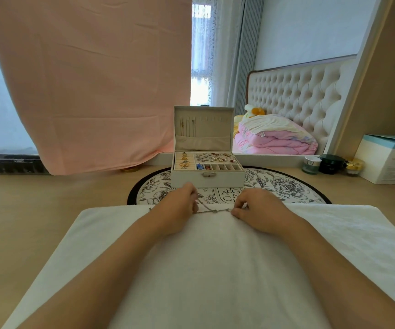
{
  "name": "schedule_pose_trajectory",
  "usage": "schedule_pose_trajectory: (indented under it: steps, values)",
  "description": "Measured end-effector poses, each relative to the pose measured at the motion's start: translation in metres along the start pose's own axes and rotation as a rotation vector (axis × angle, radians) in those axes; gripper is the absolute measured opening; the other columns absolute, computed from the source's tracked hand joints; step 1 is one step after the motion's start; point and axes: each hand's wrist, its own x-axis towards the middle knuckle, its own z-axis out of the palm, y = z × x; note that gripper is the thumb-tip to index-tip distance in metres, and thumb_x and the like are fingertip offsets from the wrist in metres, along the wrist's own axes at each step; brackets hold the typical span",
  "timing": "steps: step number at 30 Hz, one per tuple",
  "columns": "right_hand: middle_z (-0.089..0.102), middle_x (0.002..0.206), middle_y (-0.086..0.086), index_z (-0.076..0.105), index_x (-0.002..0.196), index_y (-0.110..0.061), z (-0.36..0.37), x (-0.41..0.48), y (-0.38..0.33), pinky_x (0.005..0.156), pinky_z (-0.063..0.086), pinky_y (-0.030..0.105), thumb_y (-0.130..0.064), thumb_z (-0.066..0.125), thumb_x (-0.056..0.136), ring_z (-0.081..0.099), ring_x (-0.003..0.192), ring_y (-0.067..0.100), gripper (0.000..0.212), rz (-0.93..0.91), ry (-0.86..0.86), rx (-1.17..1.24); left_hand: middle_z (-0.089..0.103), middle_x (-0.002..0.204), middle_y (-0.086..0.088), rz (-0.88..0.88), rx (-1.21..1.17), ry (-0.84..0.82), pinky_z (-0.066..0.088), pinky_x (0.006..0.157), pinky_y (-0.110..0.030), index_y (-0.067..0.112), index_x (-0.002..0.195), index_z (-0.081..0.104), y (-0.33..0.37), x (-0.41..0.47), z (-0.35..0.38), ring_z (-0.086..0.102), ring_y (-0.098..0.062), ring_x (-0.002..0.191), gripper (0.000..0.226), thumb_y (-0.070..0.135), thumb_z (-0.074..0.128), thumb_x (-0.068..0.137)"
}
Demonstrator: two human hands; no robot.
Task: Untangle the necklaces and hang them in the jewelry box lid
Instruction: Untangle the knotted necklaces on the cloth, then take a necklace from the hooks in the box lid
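A thin silver necklace chain (212, 210) stretches between my two hands over the far edge of a white towel (334, 233). My left hand (180, 206) pinches its left end and my right hand (258, 210) pinches its right end. Just beyond stands a cream jewelry box (208, 178) with its lid (203, 128) upright. A few necklaces (188, 128) hang from hooks at the lid's left side. The tray below holds rings and earrings.
The box sits on a round floral mat (286, 186) on a wooden tabletop. Small jars (329, 164) and a white carton (389, 160) stand at the right. A pink cloth (85, 91) hangs at the left behind the table.
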Motion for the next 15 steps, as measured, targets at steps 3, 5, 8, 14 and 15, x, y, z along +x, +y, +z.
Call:
schedule_pose_trajectory:
  steps: [3, 5, 8, 14, 15]
  values:
    - [0.064, 0.095, -0.013, 0.066, 0.086, -0.029, 0.000, 0.000, 0.003, 0.082, 0.052, 0.034, -0.037, 0.059, 0.096, 0.059, 0.088, 0.010, 0.014, 0.006, -0.025, 0.077, 0.063, 0.083, 0.000, -0.083, -0.191, 0.007, 0.048, 0.063, -0.031, 0.022, 0.101, 0.050, -0.008, -0.005, -0.020, 0.056, -0.016, 0.070, 0.018, 0.024, 0.034, 0.108]
    - [0.064, 0.095, -0.011, 0.065, 0.090, -0.028, 0.000, 0.001, 0.005, 0.084, 0.052, 0.035, -0.033, 0.056, 0.097, 0.059, 0.089, 0.010, 0.013, 0.036, -0.017, 0.092, 0.058, 0.079, 0.002, -0.099, -0.098, -0.005, 0.044, 0.058, -0.028, 0.025, 0.094, 0.052, -0.010, -0.009, -0.032, 0.050, -0.013, 0.066, 0.019, 0.022, 0.038, 0.106]
    - [0.065, 0.092, -0.010, 0.066, 0.089, -0.028, -0.001, 0.003, 0.006, 0.086, 0.053, 0.037, -0.033, 0.057, 0.095, 0.061, 0.091, 0.013, 0.013, 0.068, -0.019, 0.073, 0.056, 0.070, 0.005, -0.086, 0.056, -0.067, 0.038, 0.054, -0.025, 0.024, 0.078, 0.057, -0.009, -0.015, -0.045, 0.049, -0.012, 0.061, 0.024, 0.022, 0.045, 0.098]
    - [0.057, 0.118, -0.013, 0.068, 0.111, -0.038, 0.001, 0.005, -0.007, 0.109, 0.037, 0.035, -0.026, 0.064, 0.086, 0.047, 0.121, 0.009, 0.028, -0.087, 0.015, 0.150, 0.061, 0.070, 0.006, -0.002, -0.274, -0.245, 0.046, 0.068, -0.030, 0.022, 0.089, 0.064, -0.003, -0.013, -0.033, 0.053, -0.011, 0.062, 0.017, 0.015, 0.054, 0.100]
    - [0.059, 0.122, -0.015, 0.069, 0.116, -0.038, 0.001, 0.005, -0.012, 0.110, 0.037, 0.034, -0.024, 0.066, 0.085, 0.048, 0.123, 0.006, 0.034, -0.132, -0.001, 0.274, 0.059, 0.069, 0.003, 0.018, -0.426, -0.234, 0.048, 0.065, -0.031, 0.019, 0.093, 0.064, 0.000, -0.013, -0.032, 0.053, -0.012, 0.060, 0.016, 0.012, 0.053, 0.101]
